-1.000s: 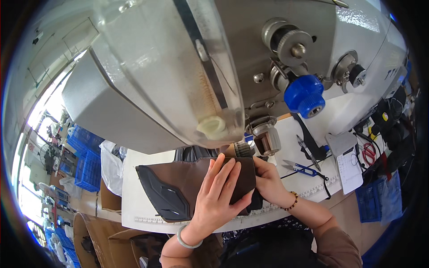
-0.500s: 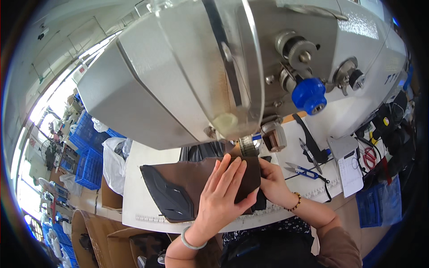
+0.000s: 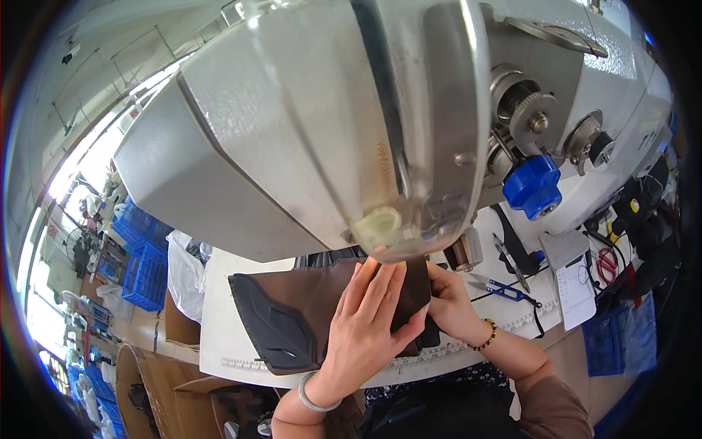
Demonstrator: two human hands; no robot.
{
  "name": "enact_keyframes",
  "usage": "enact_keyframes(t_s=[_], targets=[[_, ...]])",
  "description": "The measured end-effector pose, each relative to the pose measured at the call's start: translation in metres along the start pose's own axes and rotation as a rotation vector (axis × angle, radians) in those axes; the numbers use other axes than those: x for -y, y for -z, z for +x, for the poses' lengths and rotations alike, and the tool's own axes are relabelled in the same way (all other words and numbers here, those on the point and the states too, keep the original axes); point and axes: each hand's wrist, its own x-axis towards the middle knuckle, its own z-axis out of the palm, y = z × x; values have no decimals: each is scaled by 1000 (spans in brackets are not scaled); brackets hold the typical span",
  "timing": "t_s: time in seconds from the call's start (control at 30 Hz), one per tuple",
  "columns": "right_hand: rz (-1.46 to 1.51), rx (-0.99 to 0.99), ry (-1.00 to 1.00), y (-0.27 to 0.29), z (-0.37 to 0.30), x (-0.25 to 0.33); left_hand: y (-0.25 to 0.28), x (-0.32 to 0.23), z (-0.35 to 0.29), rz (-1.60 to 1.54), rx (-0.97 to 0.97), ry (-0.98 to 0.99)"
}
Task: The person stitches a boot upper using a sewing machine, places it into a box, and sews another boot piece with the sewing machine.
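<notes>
My left hand (image 3: pixel 365 322) lies flat, fingers stretched out, on a brown leather-like piece (image 3: pixel 322 289) that carries a moulded black panel (image 3: pixel 281 329) at its left end. Its fingertips reach under the lower edge of the sewing machine head (image 3: pixel 278 139), close below the clear cover. At the piece's right edge, my right hand (image 3: pixel 452 306) is closed, gripping that edge between thumb and fingers; the thumb is partly hidden. The needle area is hidden behind the machine head. Black material (image 3: pixel 333 257) shows behind the brown piece.
Blue-handled thread snips (image 3: pixel 504 289), tweezers (image 3: pixel 512 263) and a black strip (image 3: pixel 515 238) lie right of my right hand. A paper sheet (image 3: pixel 575 293) sits farther right. A ruler strip (image 3: pixel 512 322) runs along the white table's front edge. Cardboard boxes (image 3: pixel 150 380) and blue crates (image 3: pixel 146 274) stand left.
The machine head appears larger and lower in view, now covering the parts near the left fingertips. Both hands keep about the same hold on the brown piece, which has barely shifted.
</notes>
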Motion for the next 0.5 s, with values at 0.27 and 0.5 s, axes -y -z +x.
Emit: enact_keyframes(t_s=[0.27, 0.5], targets=[[39, 66, -32, 5, -7, -2, -4, -12, -5, 22, -60, 65], [88, 66, -31, 7, -7, -8, -6, -14, -6, 63, -82, 105]])
